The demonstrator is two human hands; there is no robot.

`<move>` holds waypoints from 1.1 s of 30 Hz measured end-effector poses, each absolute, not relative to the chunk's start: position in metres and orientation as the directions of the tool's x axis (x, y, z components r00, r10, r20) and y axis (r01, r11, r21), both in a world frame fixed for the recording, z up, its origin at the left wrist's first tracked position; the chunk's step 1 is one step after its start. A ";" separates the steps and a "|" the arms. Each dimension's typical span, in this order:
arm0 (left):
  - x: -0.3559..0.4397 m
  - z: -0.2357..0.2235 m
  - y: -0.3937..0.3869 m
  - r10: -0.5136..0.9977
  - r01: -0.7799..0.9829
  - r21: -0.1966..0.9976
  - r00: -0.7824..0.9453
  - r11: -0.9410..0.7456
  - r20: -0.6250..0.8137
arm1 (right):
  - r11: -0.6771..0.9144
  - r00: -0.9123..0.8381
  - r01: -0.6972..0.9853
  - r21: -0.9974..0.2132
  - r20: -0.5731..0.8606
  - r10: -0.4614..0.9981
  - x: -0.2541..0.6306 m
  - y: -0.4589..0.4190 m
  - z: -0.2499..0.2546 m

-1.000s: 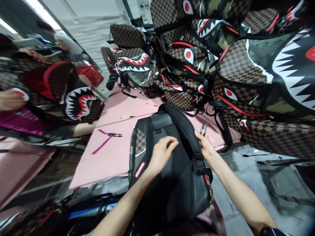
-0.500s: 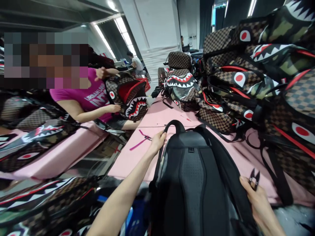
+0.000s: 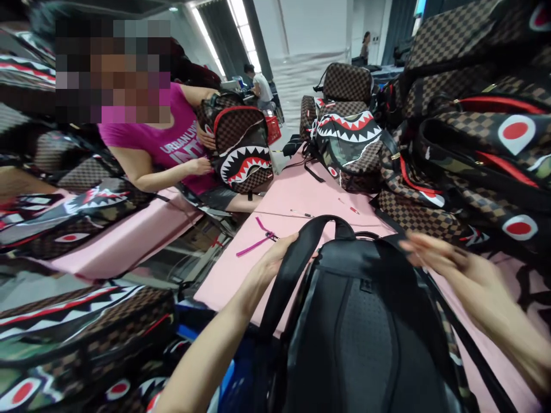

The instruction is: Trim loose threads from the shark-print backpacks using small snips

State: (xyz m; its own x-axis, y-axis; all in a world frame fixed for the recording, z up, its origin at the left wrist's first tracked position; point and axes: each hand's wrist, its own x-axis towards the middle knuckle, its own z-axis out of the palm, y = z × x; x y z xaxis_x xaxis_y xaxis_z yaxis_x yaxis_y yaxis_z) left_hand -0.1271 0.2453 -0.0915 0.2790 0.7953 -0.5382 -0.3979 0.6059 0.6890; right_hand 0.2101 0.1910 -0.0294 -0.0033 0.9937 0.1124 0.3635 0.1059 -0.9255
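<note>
A black backpack [image 3: 365, 332] lies with its padded back panel facing up, its lower end toward me. My left hand [image 3: 282, 252] is closed round the left shoulder strap [image 3: 297, 267], lifting it away from the panel. Over the upper right corner of the backpack is my right hand [image 3: 456, 261], smeared by motion, with fingers bent together near the right strap. A dark bit in its grip looks like the thread snips seen earlier; their blades are hidden. Past my left hand, a purple zip tape [image 3: 253, 246] lies on the pink table [image 3: 224, 275].
Checkered shark-face backpacks [image 3: 348, 132] pile up along the right and far side. More bags [image 3: 86, 338] lie at lower left. Across on the left, a person in a magenta shirt [image 3: 172, 137] handles another shark-face backpack [image 3: 245, 149]. Pens [image 3: 353, 210] lie on the table.
My left hand has shifted from near the top loop onto the left strap, which is now raised. My right hand has moved up from the backpack's right side to its top corner. The view has turned left.
</note>
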 end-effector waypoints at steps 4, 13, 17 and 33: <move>-0.128 -0.084 0.242 0.774 -0.431 0.643 0.313 0.633 -0.551 | 0.233 -0.309 0.328 -0.916 0.129 0.942 0.112 0.301 -0.040; -0.126 -0.076 0.231 0.834 -0.384 0.743 0.308 0.549 -0.457 | 0.136 -0.397 0.323 -0.937 -0.004 0.918 0.098 0.348 -0.111; -0.124 -0.066 0.198 0.835 -0.223 0.812 0.266 0.540 -0.482 | 0.161 -0.375 0.349 -0.923 0.020 0.927 0.098 0.348 -0.112; -0.105 -0.048 0.141 0.885 -0.414 0.794 0.064 0.445 -0.462 | 0.501 -0.496 0.204 -0.841 0.353 0.793 0.058 0.151 -0.047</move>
State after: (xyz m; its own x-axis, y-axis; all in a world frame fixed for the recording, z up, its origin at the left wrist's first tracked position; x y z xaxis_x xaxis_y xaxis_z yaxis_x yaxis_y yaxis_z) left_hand -0.1054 0.1413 -0.0481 0.0640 0.8847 -0.4617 -0.4140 0.4445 0.7944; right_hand 0.0579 0.1506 -0.0472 -0.4956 0.7935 0.3532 0.2035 0.5015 -0.8409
